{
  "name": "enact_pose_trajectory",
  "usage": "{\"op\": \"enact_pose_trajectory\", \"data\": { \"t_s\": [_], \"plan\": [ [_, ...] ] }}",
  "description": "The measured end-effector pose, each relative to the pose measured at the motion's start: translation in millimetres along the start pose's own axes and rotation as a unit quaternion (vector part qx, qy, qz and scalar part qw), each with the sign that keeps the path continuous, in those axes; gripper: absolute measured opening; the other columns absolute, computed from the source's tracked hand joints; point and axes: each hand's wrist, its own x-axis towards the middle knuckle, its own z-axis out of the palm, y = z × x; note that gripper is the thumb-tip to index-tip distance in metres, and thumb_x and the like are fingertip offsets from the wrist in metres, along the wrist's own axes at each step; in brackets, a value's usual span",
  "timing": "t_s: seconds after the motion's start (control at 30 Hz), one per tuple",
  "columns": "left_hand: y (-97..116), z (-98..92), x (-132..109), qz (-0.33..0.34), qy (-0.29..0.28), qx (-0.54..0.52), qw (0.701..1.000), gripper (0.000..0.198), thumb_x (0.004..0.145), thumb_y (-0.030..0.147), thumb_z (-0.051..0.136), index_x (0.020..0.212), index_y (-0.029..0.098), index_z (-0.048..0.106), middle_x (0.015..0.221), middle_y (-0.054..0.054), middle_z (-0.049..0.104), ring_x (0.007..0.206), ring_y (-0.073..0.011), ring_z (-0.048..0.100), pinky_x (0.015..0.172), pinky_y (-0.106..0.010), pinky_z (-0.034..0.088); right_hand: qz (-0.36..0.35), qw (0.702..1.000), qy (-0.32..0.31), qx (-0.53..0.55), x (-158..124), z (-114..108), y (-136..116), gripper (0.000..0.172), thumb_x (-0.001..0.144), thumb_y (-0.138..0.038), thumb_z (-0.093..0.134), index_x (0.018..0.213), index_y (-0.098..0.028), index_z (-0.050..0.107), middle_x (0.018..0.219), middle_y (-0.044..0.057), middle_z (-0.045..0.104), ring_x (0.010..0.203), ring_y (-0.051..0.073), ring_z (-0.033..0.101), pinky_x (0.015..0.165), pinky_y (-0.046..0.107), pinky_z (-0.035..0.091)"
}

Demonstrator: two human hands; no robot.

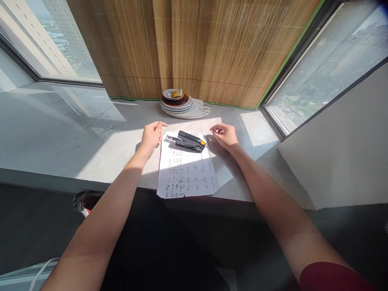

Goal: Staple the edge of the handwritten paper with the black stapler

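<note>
A sheet of paper (190, 173) covered in handwriting lies on the ledge in front of me, its near end reaching the front edge. On its upper part rests a black stapler (190, 142) with an orange mark, swung open with its arms spread apart. My left hand (151, 137) is at the paper's upper left, a finger stretched toward the stapler and the others loosely curled. To the right of the stapler, apart from it, my right hand (224, 135) hovers or rests with fingers loosely bent. Nothing shows in either hand.
Stacked plates (200, 109), with a small yellow packet (176, 93) on top, stand at the back of the grey ledge (121, 161). Behind them hangs a bamboo blind (188, 48). Windows flank it, and a white wall (336, 141) closes off the right.
</note>
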Motion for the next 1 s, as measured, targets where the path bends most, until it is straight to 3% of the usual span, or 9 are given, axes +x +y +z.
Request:
{"op": "enact_pose_trajectory", "data": {
  "t_s": [0.1, 0.2, 0.33, 0.6, 0.87, 1.0],
  "plan": [
    [-1, -1.0, 0, 0.012, -0.004, 0.021, 1.0, 0.019, 0.105, 0.038, 0.073, 0.097, 0.022, 0.08, 0.067, 0.0, 0.056, 0.051, -0.0124, 0.048, 0.047, -0.024, 0.038, 0.007, 1.0, -0.005, -0.003, -1, -1, -1, 0.021, 0.078, -0.022, 0.061, 0.084, -0.021, 0.081, 0.089, 0.006, 0.08, 0.075, 0.02, 0.067, 0.079, 0.035, 0.057],
    [2, -1.0, -4, 0.045, -0.017, 0.055, 0.997, 0.005, 0.096, 0.024, 0.08, 0.099, 0.022, 0.083, 0.081, -0.004, 0.069, 0.067, -0.0163, 0.061, 0.062, -0.028, 0.052, 0.012, 1.0, -0.007, -0.008, -1, -1, -2, 0.022, 0.077, -0.023, 0.06, 0.084, -0.021, 0.082, 0.089, 0.006, 0.081, 0.075, 0.02, 0.067, 0.078, 0.035, 0.057],
    [10, -0.6, -11, 0.085, -0.04, 0.126, 0.988, 0.013, 0.083, 0.011, 0.084, 0.091, 0.021, 0.085, 0.095, -0.009, 0.077, 0.089, -0.0235, 0.068, 0.08, -0.034, 0.06, 0.002, 1.0, -0.011, -0.009, -1, 1, -5, 0.022, 0.079, -0.022, 0.061, 0.085, -0.021, 0.082, 0.091, 0.006, 0.081, 0.075, 0.019, 0.067, 0.077, 0.035, 0.058],
    [2, -1.0, -13, 0.149, -0.159, 0.158, 0.963, 0.005, 0.085, 0.021, 0.083, 0.086, 0.025, 0.086, 0.1, -0.011, 0.082, 0.097, -0.0276, 0.074, 0.092, -0.042, 0.063, -0.035, 0.998, -0.057, 0.007, -2, 7, -3, 0.024, 0.084, -0.017, 0.063, 0.091, -0.021, 0.085, 0.094, 0.006, 0.083, 0.075, 0.019, 0.066, 0.076, 0.036, 0.056],
    [-4, -2.6, -9, 0.101, -0.168, 0.168, 0.966, 0.009, 0.085, 0.018, 0.084, 0.089, 0.025, 0.089, 0.102, -0.011, 0.084, 0.094, -0.0273, 0.075, 0.091, -0.041, 0.064, -0.033, 0.996, -0.078, 0.002, -3, 7, -6, 0.021, 0.085, -0.018, 0.064, 0.09, -0.022, 0.084, 0.097, 0.006, 0.083, 0.075, 0.019, 0.065, 0.079, 0.037, 0.056],
    [-6, -8.6, -7, 0.099, -0.152, 0.203, 0.962, 0.016, 0.087, 0.024, 0.085, 0.102, 0.026, 0.09, 0.11, -0.012, 0.084, 0.103, -0.0296, 0.075, 0.098, -0.045, 0.063, -0.035, 0.996, -0.081, 0.003, -2, 7, -5, 0.018, 0.086, -0.024, 0.066, 0.089, -0.022, 0.083, 0.097, 0.007, 0.083, 0.076, 0.02, 0.065, 0.078, 0.038, 0.056]
  ]
}}
